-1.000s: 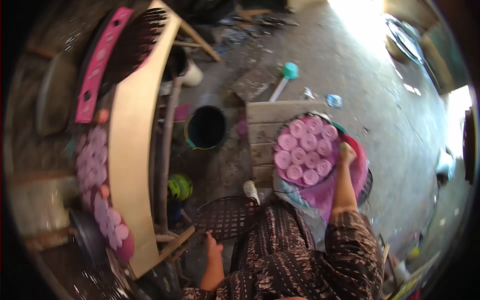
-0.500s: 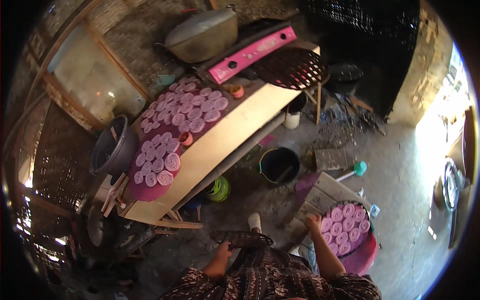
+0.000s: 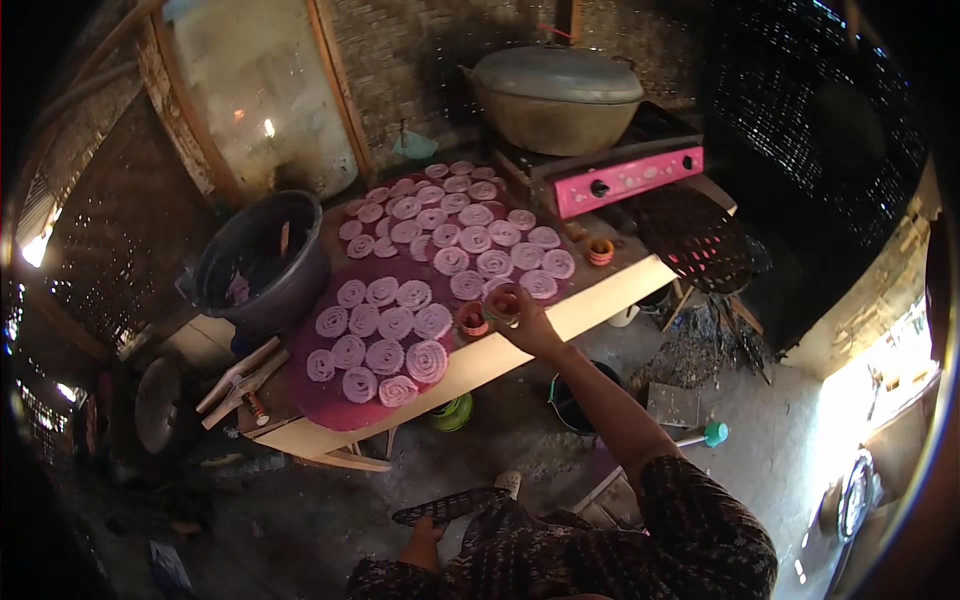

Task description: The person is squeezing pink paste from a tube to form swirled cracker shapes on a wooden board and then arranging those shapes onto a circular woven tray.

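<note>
Right grip (image 3: 528, 325): swung over from beside the round tray to the surface (image 3: 625, 285), and it's now clamped on a small cup (image 3: 499, 304).
Small cup: held up near the front edge, right next to an orange cup (image 3: 472, 319) (can't tell from this angle if the two touch).
Left grip (image 3: 424, 532): down low like half a second ago, closed on the rim of a dark lattice tray (image 3: 450, 507).
Pink coils (image 3: 396, 323): loads of them, lying flat on magenta sheets (image 3: 305, 385), to the left of my right grip and beyond it.
Third cup (image 3: 600, 251): orange too, standing on the near side of the pink-fronted stove (image 3: 630, 180).
Lidded pot (image 3: 555, 115): big metal thing, up on the stove.
Dark tub (image 3: 307, 285): off to the left, just beside the coils.
</note>
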`<state>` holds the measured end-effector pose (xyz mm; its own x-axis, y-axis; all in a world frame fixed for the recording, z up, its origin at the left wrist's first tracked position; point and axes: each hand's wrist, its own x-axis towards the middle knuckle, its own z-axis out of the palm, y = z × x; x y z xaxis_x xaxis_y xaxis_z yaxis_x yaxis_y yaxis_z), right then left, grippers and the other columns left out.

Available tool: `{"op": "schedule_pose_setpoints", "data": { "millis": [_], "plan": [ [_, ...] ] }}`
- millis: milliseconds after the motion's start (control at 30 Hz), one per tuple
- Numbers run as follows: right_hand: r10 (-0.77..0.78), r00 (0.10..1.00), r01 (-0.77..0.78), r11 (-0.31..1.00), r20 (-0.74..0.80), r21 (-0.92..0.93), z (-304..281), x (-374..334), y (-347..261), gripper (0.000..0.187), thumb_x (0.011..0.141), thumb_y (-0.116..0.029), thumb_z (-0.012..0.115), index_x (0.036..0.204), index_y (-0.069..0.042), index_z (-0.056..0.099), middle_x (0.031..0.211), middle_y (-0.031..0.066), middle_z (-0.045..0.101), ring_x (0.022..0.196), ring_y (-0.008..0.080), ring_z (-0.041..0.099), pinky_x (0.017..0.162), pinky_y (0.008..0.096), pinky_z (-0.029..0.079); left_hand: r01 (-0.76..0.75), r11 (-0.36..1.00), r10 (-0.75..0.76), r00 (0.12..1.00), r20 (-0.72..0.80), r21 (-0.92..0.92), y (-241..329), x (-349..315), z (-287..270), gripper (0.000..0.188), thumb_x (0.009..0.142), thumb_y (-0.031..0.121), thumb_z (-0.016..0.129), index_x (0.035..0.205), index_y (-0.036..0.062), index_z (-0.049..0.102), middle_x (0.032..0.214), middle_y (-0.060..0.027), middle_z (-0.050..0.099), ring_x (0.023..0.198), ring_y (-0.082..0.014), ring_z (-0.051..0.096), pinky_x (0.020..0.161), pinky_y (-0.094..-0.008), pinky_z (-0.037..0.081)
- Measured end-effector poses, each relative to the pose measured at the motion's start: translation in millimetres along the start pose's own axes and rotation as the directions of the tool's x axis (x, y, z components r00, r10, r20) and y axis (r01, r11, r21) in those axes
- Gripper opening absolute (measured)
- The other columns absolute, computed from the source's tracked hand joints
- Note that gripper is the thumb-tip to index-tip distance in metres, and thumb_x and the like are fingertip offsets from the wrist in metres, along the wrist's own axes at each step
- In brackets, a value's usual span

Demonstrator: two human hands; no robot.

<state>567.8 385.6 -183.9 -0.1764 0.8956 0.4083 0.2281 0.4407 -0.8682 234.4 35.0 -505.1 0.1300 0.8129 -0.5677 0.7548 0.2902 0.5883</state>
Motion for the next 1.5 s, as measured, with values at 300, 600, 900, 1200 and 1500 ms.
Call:
{"op": "schedule_pose_setpoints", "data": {
  "millis": [300, 600, 900, 1200, 1500],
  "plan": [
    [-0.097, 0.995, 0.070, 0.833, -0.020, -0.548, 25, 12, -7, 0.050, 0.072, -0.023, 0.072, 0.114, -0.010, 0.051, 0.117, 0.0146, 0.048, 0.111, 0.0349, 0.047, 0.092, 0.0479, 0.038, -0.019, -0.335, -0.546, 0.818, 0.178, -0.942, -17, 65, -4, 0.032, 0.084, 0.007, 0.051, 0.115, 0.0051, 0.057, 0.112, -0.0133, 0.061, 0.101, -0.0293, 0.059, 0.095, -0.0447, 0.046],
    [0.439, 0.804, -0.551, 0.803, -0.400, -0.227, -46, -281, 145, 0.039, 0.079, -0.026, 0.067, 0.109, -0.005, 0.055, 0.105, 0.0144, 0.056, 0.088, 0.0280, 0.059, 0.074, 0.0341, 0.049, 0.143, -0.325, -0.428, 0.859, 0.280, -0.935, -30, 120, 11, 0.028, 0.084, 0.003, 0.042, 0.109, 0.0025, 0.055, 0.107, -0.0151, 0.060, 0.097, -0.0322, 0.060, 0.088, -0.0499, 0.050],
    [0.797, -0.399, -0.755, -0.006, -0.453, 0.656, -104, -744, 210, 0.038, 0.074, -0.035, 0.064, 0.086, 0.001, 0.067, 0.078, 0.0184, 0.066, 0.075, 0.0315, 0.065, 0.067, 0.0392, 0.049, -0.250, 0.955, 0.270, 0.956, 0.119, -0.157, 113, 19, 4, 0.025, 0.079, 0.003, 0.054, 0.104, 0.0009, 0.056, 0.101, -0.0139, 0.062, 0.092, -0.0312, 0.061, 0.083, -0.0451, 0.052],
    [0.619, -0.561, -0.677, 0.039, -0.550, 0.735, -144, -907, 241, 0.026, 0.082, -0.026, 0.051, 0.086, -0.005, 0.065, 0.090, 0.0159, 0.066, 0.081, 0.0335, 0.063, 0.073, 0.0407, 0.049, 0.424, 0.437, -0.446, 0.868, 0.219, -0.793, 195, 51, 62, 0.009, 0.087, 0.003, 0.049, 0.093, 0.0048, 0.055, 0.097, -0.0146, 0.062, 0.091, -0.0272, 0.060, 0.080, -0.0403, 0.052],
    [0.628, 0.153, -0.927, 0.358, -0.763, 0.109, -139, -742, 205, 0.023, 0.074, -0.021, 0.067, 0.090, -0.006, 0.062, 0.097, 0.0197, 0.060, 0.090, 0.0362, 0.058, 0.078, 0.0435, 0.047, 0.144, 0.825, -0.074, 0.986, 0.149, -0.547, 345, -8, 112, 0.016, 0.097, 0.025, 0.043, 0.104, 0.0130, 0.052, 0.105, -0.0121, 0.059, 0.090, -0.0227, 0.059, 0.071, -0.0363, 0.052]
  ]
}}
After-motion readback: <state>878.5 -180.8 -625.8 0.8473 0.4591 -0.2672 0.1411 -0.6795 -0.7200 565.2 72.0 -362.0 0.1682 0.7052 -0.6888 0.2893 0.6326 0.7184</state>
